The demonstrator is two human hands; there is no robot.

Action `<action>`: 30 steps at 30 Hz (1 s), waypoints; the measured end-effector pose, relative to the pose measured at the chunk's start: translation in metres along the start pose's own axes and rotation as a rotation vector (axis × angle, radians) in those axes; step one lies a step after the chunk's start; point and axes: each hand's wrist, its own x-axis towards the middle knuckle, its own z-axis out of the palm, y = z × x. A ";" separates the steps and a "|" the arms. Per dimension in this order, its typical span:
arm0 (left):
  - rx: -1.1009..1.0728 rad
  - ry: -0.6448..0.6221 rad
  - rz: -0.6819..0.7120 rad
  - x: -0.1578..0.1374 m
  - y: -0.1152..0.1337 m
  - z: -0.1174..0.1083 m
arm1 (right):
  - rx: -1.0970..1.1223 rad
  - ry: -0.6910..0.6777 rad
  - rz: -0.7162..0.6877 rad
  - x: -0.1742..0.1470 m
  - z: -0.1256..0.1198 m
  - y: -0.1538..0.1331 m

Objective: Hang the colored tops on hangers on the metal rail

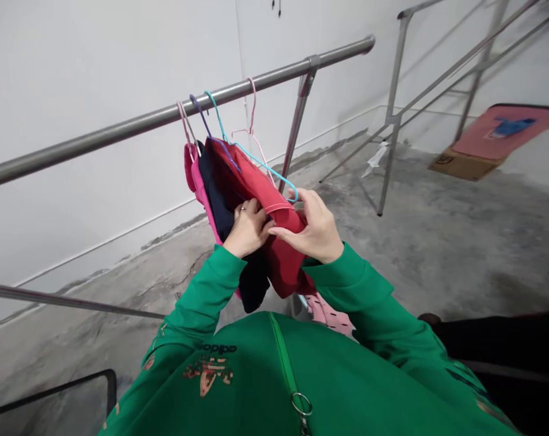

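Observation:
A red garment with pale stitching hangs from the metal rail, by a purple hanger. My left hand is closed at the garment's near edge, its fingers partly hidden by the cloth. My right hand pinches the red cloth between thumb and fingers, beside the tip of a turquoise hanger. To the left of the red cloth hang a black garment and a bright pink garment. A bare pale pink hanger is hooked farther right on the rail.
The metal rail slants across in front of a white wall, with a leg at its right. Another metal rack stands at right, near a cardboard box. Pink spotted cloth lies below my right arm.

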 end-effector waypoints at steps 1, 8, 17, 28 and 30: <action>0.007 -0.002 0.003 -0.001 0.000 -0.002 | -0.004 -0.012 -0.010 0.004 -0.004 -0.001; -0.068 0.097 0.040 -0.013 -0.002 -0.017 | -0.134 0.153 0.090 0.025 -0.029 0.002; -0.777 0.467 0.156 -0.044 -0.016 -0.022 | -0.036 0.079 0.316 -0.031 0.005 0.007; -1.044 0.688 0.141 -0.045 -0.003 -0.033 | 0.310 -0.106 0.765 -0.087 0.071 0.052; -0.986 0.737 0.152 -0.047 0.000 -0.039 | 0.420 -0.073 0.871 -0.102 0.082 0.062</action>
